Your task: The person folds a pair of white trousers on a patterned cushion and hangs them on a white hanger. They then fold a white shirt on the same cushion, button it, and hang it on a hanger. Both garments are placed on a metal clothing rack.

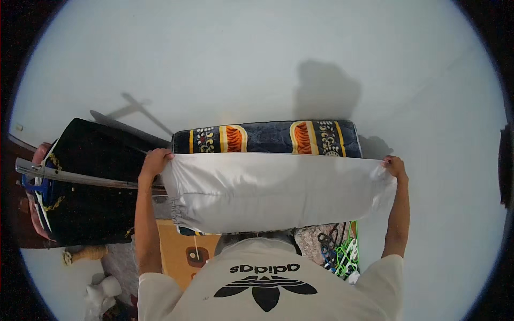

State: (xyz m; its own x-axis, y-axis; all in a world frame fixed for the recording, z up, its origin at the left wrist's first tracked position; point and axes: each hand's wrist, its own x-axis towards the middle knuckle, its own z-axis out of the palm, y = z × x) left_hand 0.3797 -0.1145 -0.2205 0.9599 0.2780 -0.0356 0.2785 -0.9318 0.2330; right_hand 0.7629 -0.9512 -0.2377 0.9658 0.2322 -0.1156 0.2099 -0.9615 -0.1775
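A glossy white cloth (277, 192), satin-like and probably a garment, is stretched sideways in front of me. Its upper left corner is gripped by my left hand (156, 162). At the upper right corner, my right hand (396, 165) pinches the same edge. Gathered ruffles run along the cloth's left side, and a few creases cross its surface. Behind and beneath it lies a dark patterned textile pad (267, 136) with yellow and orange bands. The cloth hides most of this pad, and a strip of it shows below the cloth's lower left edge.
Black clothing (96, 180) hangs on the left by a metal rail (88, 176), with a blue hanger (38, 186). Several plastic hangers (347, 252) are heaped low on the right. An orange-brown mat (172, 240) lies below. A pale wall (241, 60) rises behind the pad.
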